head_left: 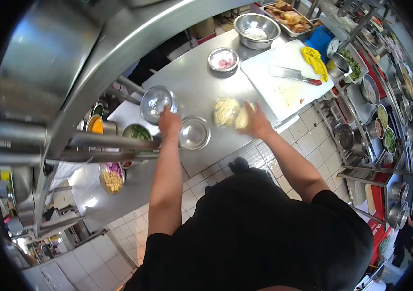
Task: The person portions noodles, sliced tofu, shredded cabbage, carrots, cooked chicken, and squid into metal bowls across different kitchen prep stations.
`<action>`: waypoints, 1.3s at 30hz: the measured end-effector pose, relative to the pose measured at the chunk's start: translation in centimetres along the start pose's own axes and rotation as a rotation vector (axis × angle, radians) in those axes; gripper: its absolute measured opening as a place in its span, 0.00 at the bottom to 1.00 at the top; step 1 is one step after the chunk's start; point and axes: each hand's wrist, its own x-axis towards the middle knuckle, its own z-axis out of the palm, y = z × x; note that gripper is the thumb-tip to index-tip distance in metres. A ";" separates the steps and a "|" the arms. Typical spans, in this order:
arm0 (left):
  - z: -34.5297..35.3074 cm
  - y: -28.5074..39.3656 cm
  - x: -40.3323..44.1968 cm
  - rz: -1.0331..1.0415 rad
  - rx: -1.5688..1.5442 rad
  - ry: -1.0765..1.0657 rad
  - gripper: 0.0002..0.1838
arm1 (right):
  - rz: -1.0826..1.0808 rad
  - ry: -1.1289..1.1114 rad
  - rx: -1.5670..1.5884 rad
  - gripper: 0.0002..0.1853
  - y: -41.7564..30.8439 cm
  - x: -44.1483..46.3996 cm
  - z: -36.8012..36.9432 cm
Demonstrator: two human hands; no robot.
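Observation:
My left hand (170, 123) is at the near right rim of a shiny metal bowl (154, 112), its fingers closed over the edge. Just right of that hand, a second metal bowl (195, 133) stands on the steel counter (177, 80). My right hand (260, 123) is slightly blurred, with its fingers curled round the right side of a pale, noodle-like bundle (242, 118). Touching that on the left is a larger pale bundle (226, 111) of the same look.
A white cutting board (264, 72) bears a cleaver (289, 73) and a yellow cloth (314, 63). Beyond lie a small bowl of pinkish food (223, 60) and stacked bowls (256, 31). Steel shelf rails (109, 140) cross at left. Ingredient shelves (362, 121) stand at right.

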 end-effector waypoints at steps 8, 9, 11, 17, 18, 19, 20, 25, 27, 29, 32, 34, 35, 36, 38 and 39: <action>-2.1 -1.7 1.9 0.238 0.258 0.175 0.15 | -0.295 0.542 0.331 0.29 3.4 -2.4 -1.1; -3.7 -0.6 0.9 0.355 0.000 0.523 0.14 | -0.335 0.557 0.398 0.26 3.1 -2.6 -2.0; -6.2 3.1 -1.2 0.391 0.068 0.486 0.13 | -0.474 0.535 0.492 0.22 0.1 -3.3 -4.7; -6.8 16.0 -11.9 0.869 -0.027 -0.080 0.16 | -0.614 0.364 0.402 0.18 -2.9 -3.6 -8.9; -6.5 17.0 -12.9 0.912 -0.036 -0.109 0.16 | -0.571 0.325 0.375 0.17 -1.7 -3.3 -8.9; -6.7 18.4 -14.6 0.920 -0.205 -0.100 0.22 | -0.580 0.490 0.487 0.16 0.1 -3.0 -8.7; -6.6 19.3 -15.7 0.919 -0.376 -0.096 0.28 | -0.474 0.617 0.512 0.17 1.9 -3.1 -9.3; -5.8 16.0 -14.8 0.744 -0.668 -0.311 0.36 | 0.447 0.392 1.934 0.22 17.1 -1.2 -4.7; -3.5 13.5 -12.9 0.691 -0.719 -0.445 0.31 | 0.565 0.487 1.856 0.21 19.0 -1.8 -2.6; -2.4 12.6 -12.2 0.466 -0.810 -0.698 0.26 | 0.330 0.406 1.521 0.19 14.9 -4.9 -6.6; -1.3 11.8 -12.6 0.100 -0.980 -0.859 0.23 | -0.210 0.235 1.049 0.17 9.3 -7.9 -7.2; -0.6 10.4 -13.4 -0.251 -1.094 -0.981 0.18 | -0.529 0.191 0.721 0.16 6.4 -9.1 -6.1; -0.1 8.5 -13.2 -0.254 -1.107 -0.960 0.18 | -0.666 0.083 0.547 0.17 5.0 -9.4 -5.6; 0.7 6.0 -13.6 -0.177 -1.035 -0.865 0.16 | -0.790 -0.020 0.369 0.20 4.1 -9.6 -5.2; 0.8 2.0 -14.8 -0.101 -0.969 -0.760 0.15 | -0.772 -0.016 0.537 0.21 3.2 -8.7 -4.8; 0.2 0.1 -15.8 -0.130 -0.999 -0.711 0.14 | -0.738 -0.009 0.713 0.23 2.9 -8.0 -4.4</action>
